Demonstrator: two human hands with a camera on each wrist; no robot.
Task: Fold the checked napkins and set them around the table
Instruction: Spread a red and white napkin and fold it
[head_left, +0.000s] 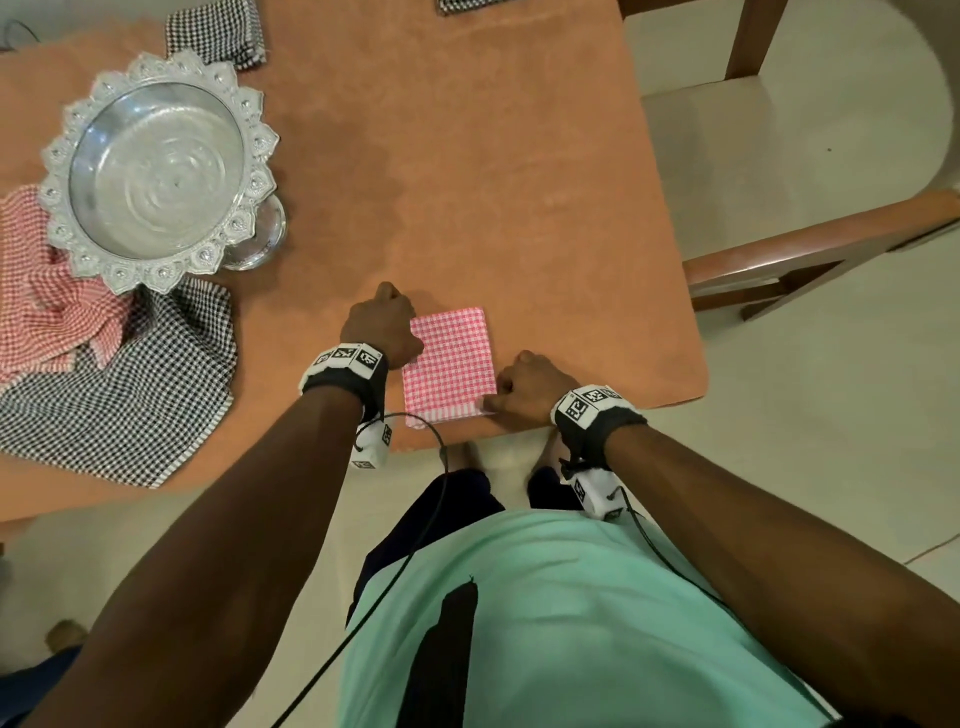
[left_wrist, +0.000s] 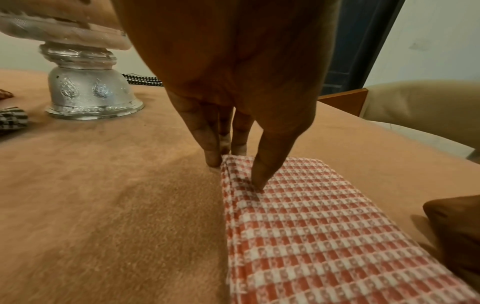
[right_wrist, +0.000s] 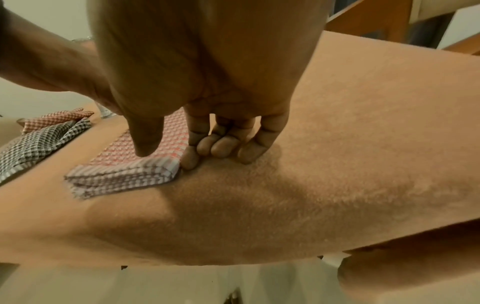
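A folded pink checked napkin (head_left: 449, 364) (left_wrist: 324, 226) (right_wrist: 135, 166) lies flat near the front edge of the orange-covered table (head_left: 467, 171). My left hand (head_left: 384, 322) (left_wrist: 236, 170) is at its far left corner. The fingers are straight and stand against the napkin's left edge, and the thumb tip presses on top. My right hand (head_left: 511, 387) (right_wrist: 168, 158) is at the near right corner. Its curled fingers (right_wrist: 221, 148) rest on the tablecloth, with the index against the corner and the thumb over the cloth.
A silver pedestal bowl (head_left: 156, 171) (left_wrist: 91, 94) stands at the left. Loose black-checked (head_left: 119, 389) and red-checked (head_left: 41, 291) napkins lie beneath it. Folded black-checked napkins sit at the far edge (head_left: 218, 34) (head_left: 467, 5). A wooden chair (head_left: 779, 182) stands to the right.
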